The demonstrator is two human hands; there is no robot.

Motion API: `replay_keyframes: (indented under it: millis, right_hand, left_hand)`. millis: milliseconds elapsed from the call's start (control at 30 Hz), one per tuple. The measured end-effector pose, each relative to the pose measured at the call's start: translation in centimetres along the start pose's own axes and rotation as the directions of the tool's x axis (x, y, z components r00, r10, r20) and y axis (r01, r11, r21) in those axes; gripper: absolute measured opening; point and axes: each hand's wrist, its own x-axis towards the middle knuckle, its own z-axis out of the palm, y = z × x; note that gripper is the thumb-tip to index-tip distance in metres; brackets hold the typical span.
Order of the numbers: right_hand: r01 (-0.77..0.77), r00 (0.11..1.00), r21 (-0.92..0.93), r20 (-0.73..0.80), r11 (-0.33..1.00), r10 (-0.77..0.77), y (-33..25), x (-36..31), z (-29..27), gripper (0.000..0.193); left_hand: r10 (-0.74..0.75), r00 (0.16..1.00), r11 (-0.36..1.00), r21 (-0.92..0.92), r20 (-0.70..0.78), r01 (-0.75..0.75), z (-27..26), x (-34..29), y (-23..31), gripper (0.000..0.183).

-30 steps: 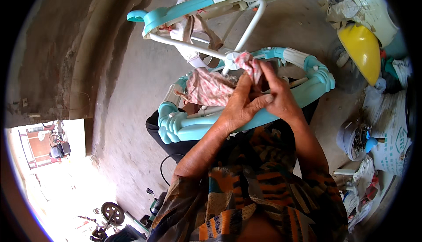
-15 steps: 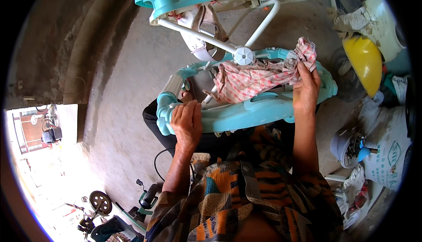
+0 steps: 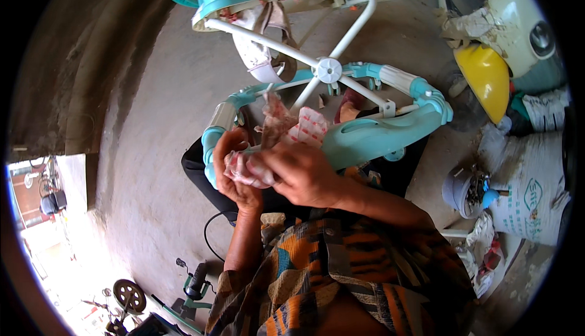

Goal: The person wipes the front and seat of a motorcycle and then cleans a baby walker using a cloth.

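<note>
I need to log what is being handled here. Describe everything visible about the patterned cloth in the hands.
The cloth is thin, soft fabric, pale with a pink-red check or print. It is crumpled and bunched, not spread flat. The lower part is wadded between the left hand and the right hand, which both grip it; a loose part sticks up above the fingers. It is held in front of the teal and white baby walker; whether it touches the frame cannot be told.

Soft, even daylight fills the scene, with weak shadows on the concrete floor (image 3: 152, 122). At the near left a sunlit doorway (image 3: 42, 226) is blown out to white glare. Fisheye distortion bends edges toward the black circular rim. The centre is sharp; the periphery softens slightly.
</note>
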Motion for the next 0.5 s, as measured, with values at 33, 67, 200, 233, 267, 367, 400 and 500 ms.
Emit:
replay_keyframes:
  millis: [33,67,200,233,267,367,400,500]
  right_hand:
    - [0.049,0.999,-0.069,0.02,0.996,-0.047,-0.2,0.2,0.7,0.036]
    - [0.028,0.998,-0.089,0.062,0.996,-0.022,-0.2,0.3,1.0,0.034]
    - [0.052,0.993,-0.28,0.119,0.958,-0.019,0.0,1.4,0.0,0.027]
    - [0.043,0.99,-0.296,0.139,0.954,-0.001,0.1,1.2,0.0,0.026]
    - [0.034,0.987,-0.312,0.159,0.95,0.017,0.3,1.0,0.2,0.025]
    - [0.048,0.983,-0.316,0.182,0.947,0.011,0.6,0.0,-0.1,0.026]
    - [0.048,0.983,-0.314,0.182,0.948,0.011,0.7,-0.6,-0.1,0.027]
    - [0.069,0.991,-0.364,0.132,0.929,-0.022,1.2,-1.9,-1.0,0.029]
  left_hand:
    - [0.016,0.999,0.998,0.067,-0.038,-0.013,-0.2,0.0,-0.3,0.044]
    - [-0.015,0.999,1.0,0.013,-0.052,0.015,-0.2,0.1,-0.4,0.044]
    - [-0.029,0.998,0.997,-0.074,-0.06,0.025,0.1,0.3,-0.4,0.049]
    - [0.015,0.998,0.996,-0.088,-0.057,-0.02,0.4,0.3,-0.5,0.049]
    - [-0.036,0.998,0.998,-0.06,-0.048,0.033,0.4,0.1,-0.4,0.05]
    - [-0.029,1.0,0.997,0.069,-0.005,0.03,0.1,0.0,-0.2,0.048]
    - [-0.035,0.999,0.998,0.057,-0.023,0.037,0.3,-0.1,-0.2,0.045]
    - [-0.003,1.0,0.998,0.068,-0.028,0.005,0.5,-0.2,-0.4,0.041]
